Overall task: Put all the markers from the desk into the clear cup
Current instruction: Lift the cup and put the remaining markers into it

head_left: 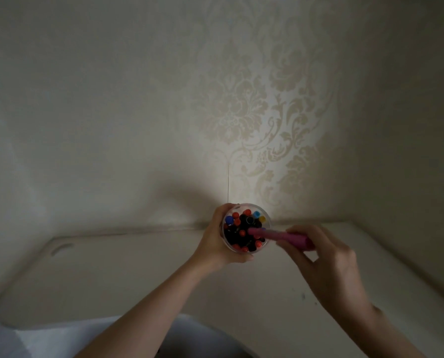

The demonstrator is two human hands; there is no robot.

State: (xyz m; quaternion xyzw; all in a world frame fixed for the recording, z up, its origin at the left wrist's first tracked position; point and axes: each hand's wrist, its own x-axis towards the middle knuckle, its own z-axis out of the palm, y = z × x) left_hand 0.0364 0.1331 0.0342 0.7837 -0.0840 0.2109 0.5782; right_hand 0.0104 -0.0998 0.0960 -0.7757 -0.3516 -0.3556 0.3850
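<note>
The clear cup (265,217) stands near the back of the white desk (117,275), packed with several markers whose red, blue, yellow and black caps point up. My left hand (217,242) wraps around the cup's left side. My right hand (326,264) pinches a pink marker (280,236) that lies almost level. The marker's far tip is over the cup's mouth, among the other caps.
A patterned beige wall rises right behind the desk, close to the cup. Another wall runs along the desk's right edge. A small oval notch (62,248) marks the desk at the far left. Grey cloth (60,339) lies below the front edge.
</note>
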